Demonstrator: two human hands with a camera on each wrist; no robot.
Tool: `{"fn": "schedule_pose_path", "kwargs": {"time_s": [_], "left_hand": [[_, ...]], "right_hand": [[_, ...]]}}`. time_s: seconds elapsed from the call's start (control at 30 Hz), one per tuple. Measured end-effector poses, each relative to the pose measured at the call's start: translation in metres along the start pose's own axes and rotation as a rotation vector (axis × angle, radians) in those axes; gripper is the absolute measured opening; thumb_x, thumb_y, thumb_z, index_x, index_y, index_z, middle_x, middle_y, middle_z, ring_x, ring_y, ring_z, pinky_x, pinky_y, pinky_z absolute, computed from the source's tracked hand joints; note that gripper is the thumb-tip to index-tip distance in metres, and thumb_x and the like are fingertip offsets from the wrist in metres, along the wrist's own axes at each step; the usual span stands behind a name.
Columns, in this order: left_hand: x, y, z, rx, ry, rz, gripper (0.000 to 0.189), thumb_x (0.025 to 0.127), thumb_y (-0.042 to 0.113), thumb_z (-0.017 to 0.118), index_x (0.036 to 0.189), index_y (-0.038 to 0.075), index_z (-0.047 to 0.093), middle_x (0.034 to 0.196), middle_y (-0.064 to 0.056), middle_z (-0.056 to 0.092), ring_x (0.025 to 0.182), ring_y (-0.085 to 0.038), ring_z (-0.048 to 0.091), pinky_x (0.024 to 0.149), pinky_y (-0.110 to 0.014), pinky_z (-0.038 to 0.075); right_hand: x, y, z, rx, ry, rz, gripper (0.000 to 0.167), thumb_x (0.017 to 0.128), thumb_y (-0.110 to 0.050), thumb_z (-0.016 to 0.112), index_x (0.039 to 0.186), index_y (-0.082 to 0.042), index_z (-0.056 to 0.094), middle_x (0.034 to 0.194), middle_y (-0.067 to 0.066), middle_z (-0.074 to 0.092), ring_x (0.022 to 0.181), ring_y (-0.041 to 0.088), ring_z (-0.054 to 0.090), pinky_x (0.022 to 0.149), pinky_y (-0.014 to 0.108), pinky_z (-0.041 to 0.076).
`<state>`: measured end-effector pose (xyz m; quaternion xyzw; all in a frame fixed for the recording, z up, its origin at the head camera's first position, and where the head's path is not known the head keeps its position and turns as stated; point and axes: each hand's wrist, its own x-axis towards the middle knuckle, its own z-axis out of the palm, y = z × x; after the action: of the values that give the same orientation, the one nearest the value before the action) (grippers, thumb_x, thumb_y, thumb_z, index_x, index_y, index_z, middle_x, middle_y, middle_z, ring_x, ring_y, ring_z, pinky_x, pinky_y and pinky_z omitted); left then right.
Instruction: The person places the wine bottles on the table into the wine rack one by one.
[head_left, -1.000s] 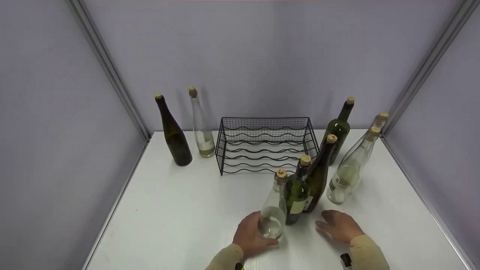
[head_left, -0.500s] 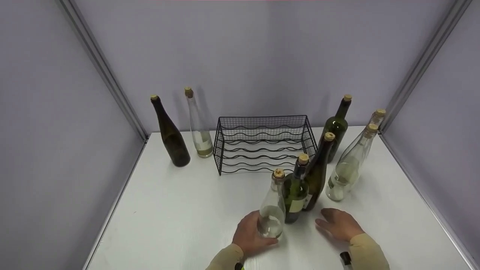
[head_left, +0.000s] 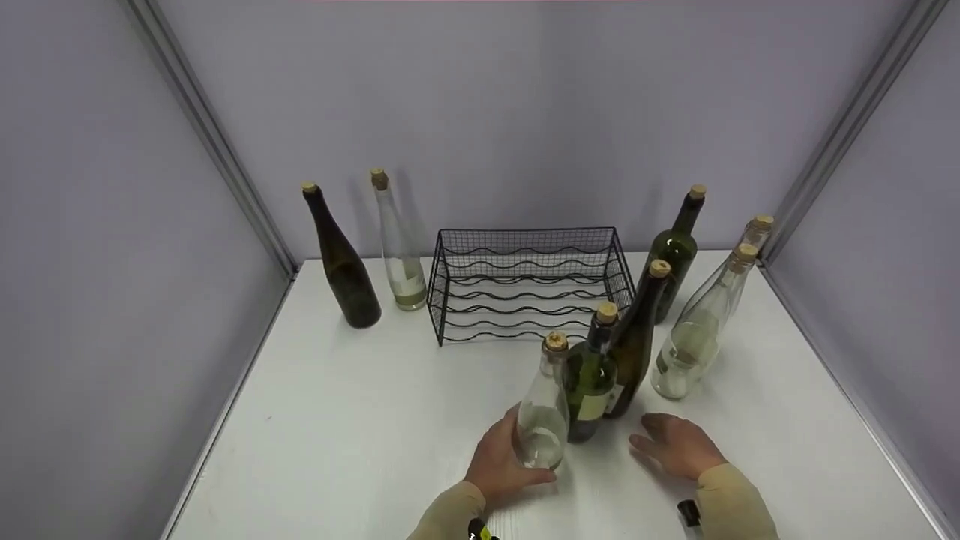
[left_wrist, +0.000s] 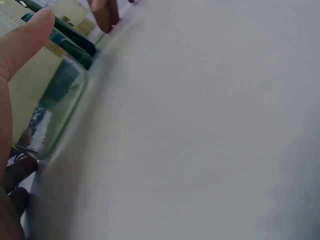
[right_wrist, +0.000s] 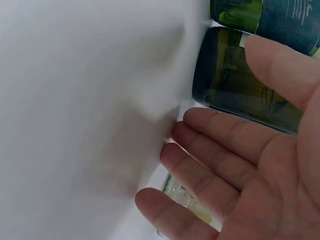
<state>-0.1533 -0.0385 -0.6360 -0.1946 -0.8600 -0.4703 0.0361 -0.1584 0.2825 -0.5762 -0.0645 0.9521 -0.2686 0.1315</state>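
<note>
In the head view my left hand (head_left: 501, 459) holds the lower part of a clear glass bottle (head_left: 541, 424) that stands corked on the table, thumb on the near side and fingers behind. The left wrist view shows the thumb against this clear bottle (left_wrist: 42, 107). Right beside it stands a green wine bottle (head_left: 589, 386) with a pale label, then a dark brown bottle (head_left: 634, 356). My right hand (head_left: 679, 448) rests by the table near the brown bottle, holding nothing. In the right wrist view its fingers (right_wrist: 215, 130) are spread and relaxed beside the brown bottle (right_wrist: 235, 75).
A black wire bottle rack (head_left: 525, 319) stands at the back middle. Left of it are a dark bottle (head_left: 349, 281) and a clear bottle (head_left: 405, 270). A green bottle (head_left: 675, 259) and clear bottles (head_left: 694, 341) stand at the right. Walls enclose the white table (head_left: 337, 435).
The head view has shifted slightly. Both hands and the bottles keep nearly the same places, with the left hand still around the clear bottle.
</note>
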Motion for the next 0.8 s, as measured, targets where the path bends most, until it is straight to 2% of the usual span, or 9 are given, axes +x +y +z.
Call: {"fn": "schedule_pose_path", "kwargs": {"time_s": [0.13, 0.2, 0.27, 0.33, 0.43, 0.53, 0.67, 0.8], "left_hand": [[0.006, 0.008, 0.0, -0.167, -0.01, 0.005, 0.114, 0.056, 0.037, 0.093, 0.148, 0.019, 0.028, 0.13, 0.009, 0.054, 0.119, -0.013, 0.052, 0.102, -0.039, 0.041], [0.008, 0.013, 0.002, -0.231, 0.0, -0.016, 0.113, 0.056, 0.032, 0.094, 0.148, 0.019, 0.029, 0.128, 0.009, 0.055, 0.117, -0.013, 0.053, 0.101, -0.039, 0.041], [0.007, 0.024, 0.0, -0.275, 0.024, -0.039, 0.109, 0.057, 0.027, 0.094, 0.146, 0.013, 0.032, 0.125, 0.006, 0.056, 0.115, -0.014, 0.053, 0.1, -0.039, 0.042], [0.005, 0.028, 0.003, -0.314, 0.046, -0.073, 0.103, 0.059, 0.022, 0.093, 0.143, 0.009, 0.036, 0.124, 0.003, 0.057, 0.114, -0.015, 0.053, 0.099, -0.04, 0.042], [0.003, 0.029, 0.007, -0.332, 0.07, -0.098, 0.09, 0.062, 0.018, 0.091, 0.137, 0.008, 0.042, 0.122, 0.001, 0.058, 0.112, -0.016, 0.054, 0.097, -0.039, 0.043], [0.003, 0.019, 0.015, -0.322, 0.071, -0.101, 0.082, 0.064, 0.021, 0.09, 0.132, 0.014, 0.045, 0.119, 0.004, 0.058, 0.111, -0.015, 0.054, 0.096, -0.039, 0.043], [0.002, 0.018, 0.014, -0.327, 0.058, -0.087, 0.078, 0.066, 0.027, 0.089, 0.13, 0.018, 0.045, 0.118, 0.007, 0.057, 0.111, -0.013, 0.053, 0.097, -0.037, 0.043], [0.001, 0.02, 0.011, -0.335, 0.044, -0.07, 0.075, 0.068, 0.024, 0.087, 0.13, 0.019, 0.045, 0.119, 0.008, 0.056, 0.112, -0.013, 0.053, 0.098, -0.036, 0.043]], "right_hand": [[-0.001, 0.001, 0.001, 0.011, 0.013, 0.016, 0.063, 0.091, -0.045, 0.061, 0.128, 0.006, 0.056, 0.128, 0.023, 0.057, 0.122, 0.045, 0.048, 0.101, 0.057, 0.035], [-0.001, 0.002, 0.002, 0.013, 0.019, 0.019, 0.063, 0.091, -0.045, 0.061, 0.129, 0.005, 0.055, 0.129, 0.023, 0.057, 0.123, 0.045, 0.047, 0.102, 0.057, 0.034], [-0.001, 0.003, 0.003, 0.018, 0.022, 0.014, 0.064, 0.091, -0.046, 0.061, 0.129, 0.006, 0.055, 0.13, 0.024, 0.056, 0.123, 0.045, 0.046, 0.102, 0.057, 0.034], [-0.002, 0.002, 0.003, 0.016, 0.017, 0.003, 0.065, 0.091, -0.046, 0.061, 0.129, 0.006, 0.055, 0.131, 0.024, 0.054, 0.124, 0.046, 0.046, 0.102, 0.057, 0.034], [-0.003, 0.001, 0.002, 0.021, 0.015, 0.001, 0.065, 0.091, -0.046, 0.061, 0.13, 0.006, 0.055, 0.132, 0.025, 0.053, 0.125, 0.046, 0.045, 0.103, 0.057, 0.033], [-0.004, 0.0, 0.002, 0.022, 0.014, -0.002, 0.064, 0.092, -0.046, 0.061, 0.13, 0.005, 0.055, 0.133, 0.025, 0.053, 0.126, 0.046, 0.044, 0.103, 0.057, 0.032], [-0.006, -0.002, 0.003, 0.022, 0.013, 0.0, 0.064, 0.092, -0.046, 0.061, 0.13, 0.005, 0.054, 0.133, 0.025, 0.053, 0.126, 0.045, 0.044, 0.104, 0.057, 0.032], [-0.007, -0.004, 0.004, 0.027, 0.007, 0.014, 0.065, 0.091, -0.046, 0.062, 0.13, 0.006, 0.054, 0.134, 0.025, 0.052, 0.126, 0.046, 0.043, 0.103, 0.057, 0.032]]}}
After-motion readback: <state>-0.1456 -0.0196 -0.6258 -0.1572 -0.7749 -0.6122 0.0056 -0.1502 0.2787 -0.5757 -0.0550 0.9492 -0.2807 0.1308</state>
